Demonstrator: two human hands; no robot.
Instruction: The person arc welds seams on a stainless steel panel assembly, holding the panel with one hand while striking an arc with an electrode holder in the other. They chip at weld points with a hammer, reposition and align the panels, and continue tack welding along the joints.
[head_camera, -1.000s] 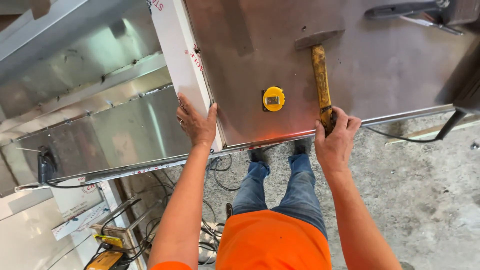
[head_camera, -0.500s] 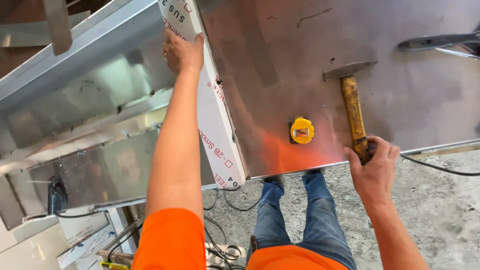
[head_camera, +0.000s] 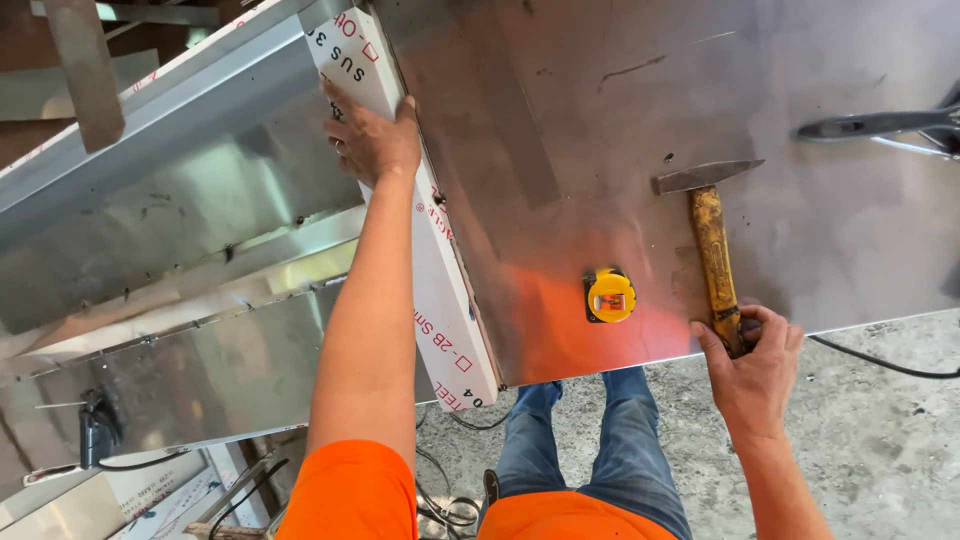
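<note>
My left hand (head_camera: 372, 138) is stretched forward and rests flat on the white film-covered folded edge (head_camera: 440, 290) of a large steel sheet (head_camera: 620, 110), fingers spread on its left side. My right hand (head_camera: 755, 362) grips the lower end of a hammer's yellow wooden handle (head_camera: 714, 260) at the sheet's near edge. The hammer's grey steel head (head_camera: 705, 176) lies on the sheet, pointing away from me. A yellow tape measure (head_camera: 609, 296) sits on the sheet just left of the handle.
Folded stainless steel panels and channels (head_camera: 180, 220) lie stacked to the left. A dark metal tool (head_camera: 880, 124) lies at the sheet's right edge. Black cables (head_camera: 890, 362) run over the concrete floor (head_camera: 880, 450). My jeans-clad legs stand below the sheet's near edge.
My left hand has slid forward along the white edge, away from the near corner. The right hand has kept its grip on the hammer handle, and the view has tilted.
</note>
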